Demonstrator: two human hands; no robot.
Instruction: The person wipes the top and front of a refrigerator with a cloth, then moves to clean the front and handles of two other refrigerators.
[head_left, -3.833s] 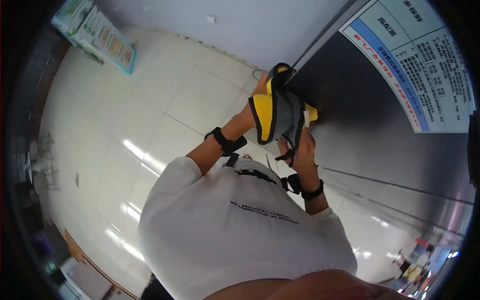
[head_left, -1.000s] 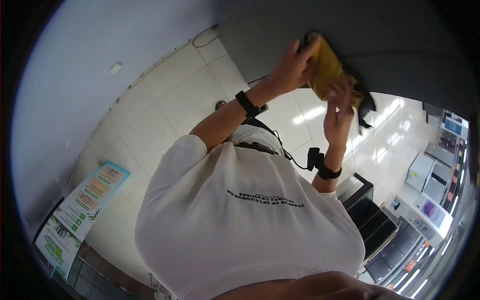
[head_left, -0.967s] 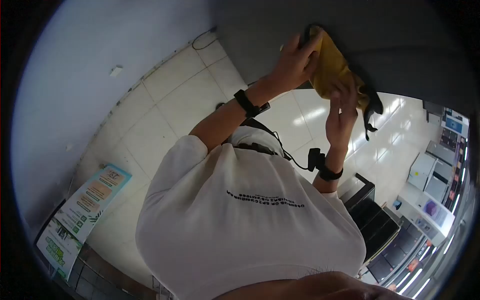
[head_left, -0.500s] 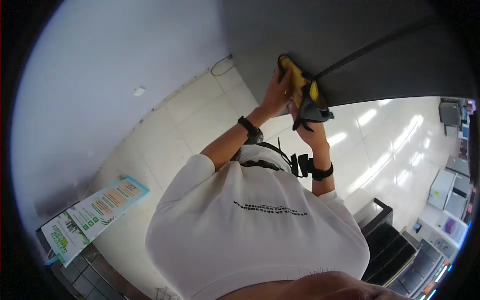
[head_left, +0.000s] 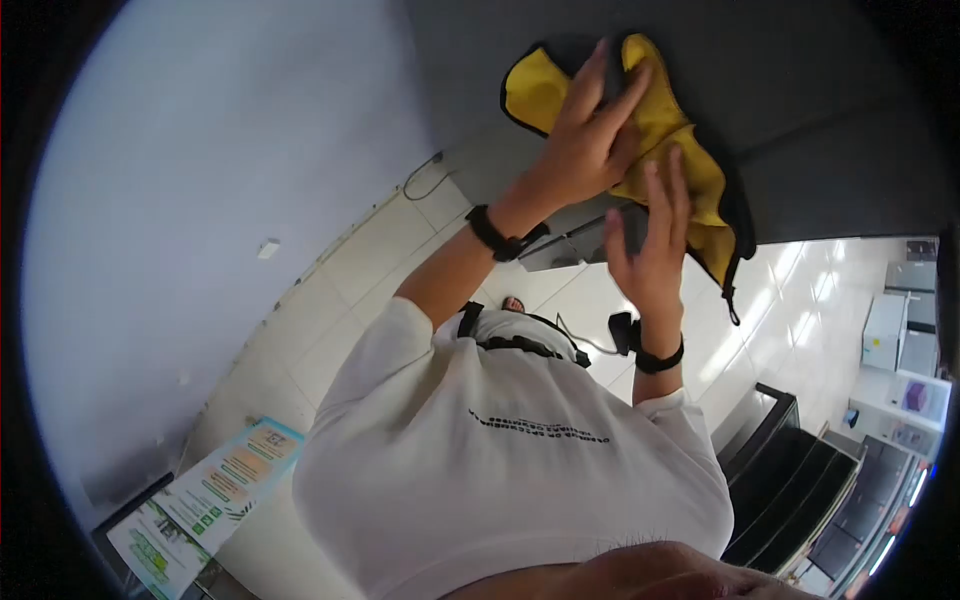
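Observation:
A yellow cloth with a black edge [head_left: 700, 168] lies spread out against a dark grey surface [head_left: 830, 110]. My left hand [head_left: 585, 150] rests on the middle of the cloth, its fingers apart. Lower and to the right, my right hand [head_left: 650, 255] has its fingers stretched out, with the fingertips at the cloth's lower part. Neither hand grips the cloth. A thin black loop dangles from the cloth's lower right corner.
A pale wall [head_left: 230, 150] runs along the left, with a thin cable [head_left: 430, 188] near its base. Printed boards [head_left: 215, 490] stand at the lower left. On the right are a black object [head_left: 780, 480] and white and grey appliances [head_left: 885, 330] over a shiny tiled floor [head_left: 340, 270].
The cloth was bunched between my hands and now is opened out on the dark surface. Both hands have let go of their grip, and my left hand has moved up.

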